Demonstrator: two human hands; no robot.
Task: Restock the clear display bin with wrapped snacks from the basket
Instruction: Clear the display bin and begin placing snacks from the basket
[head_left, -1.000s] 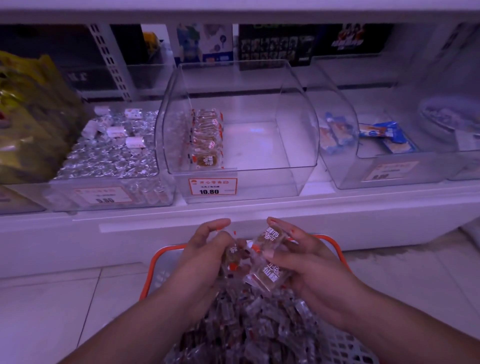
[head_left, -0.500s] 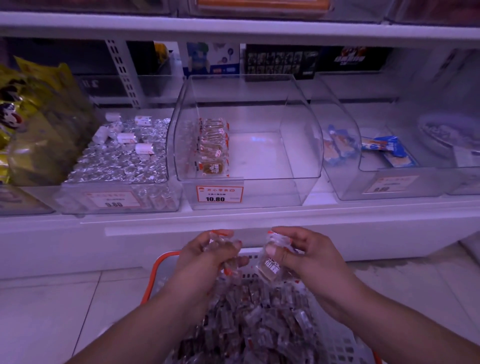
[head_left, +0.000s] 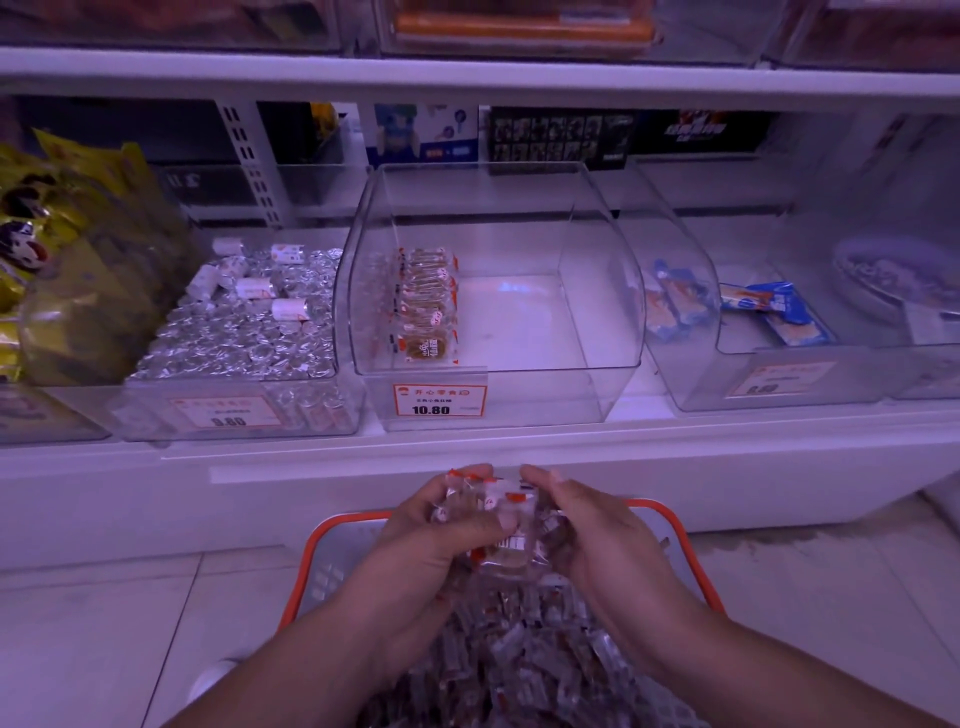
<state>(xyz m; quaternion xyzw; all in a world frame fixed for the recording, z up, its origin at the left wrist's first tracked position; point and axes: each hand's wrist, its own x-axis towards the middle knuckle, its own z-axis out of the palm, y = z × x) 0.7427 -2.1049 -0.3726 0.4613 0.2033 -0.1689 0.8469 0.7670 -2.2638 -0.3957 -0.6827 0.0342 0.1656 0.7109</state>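
Note:
The clear display bin stands on the shelf straight ahead, with a 10.80 price tag on its front. One row of wrapped snacks stands along its left wall; the right part of its floor is bare. Below it, an orange-rimmed basket on the floor holds a heap of wrapped snacks. My left hand and my right hand are pressed together above the basket, holding a bunch of wrapped snacks between them.
A bin of silver-wrapped sweets stands left of the display bin, with yellow bags further left. On the right, another clear bin holds blue packets. An upper shelf overhangs the bins. White floor tiles surround the basket.
Both hands came together and rose from the basket with a bunch of snacks. The view tilted up, showing the upper shelf.

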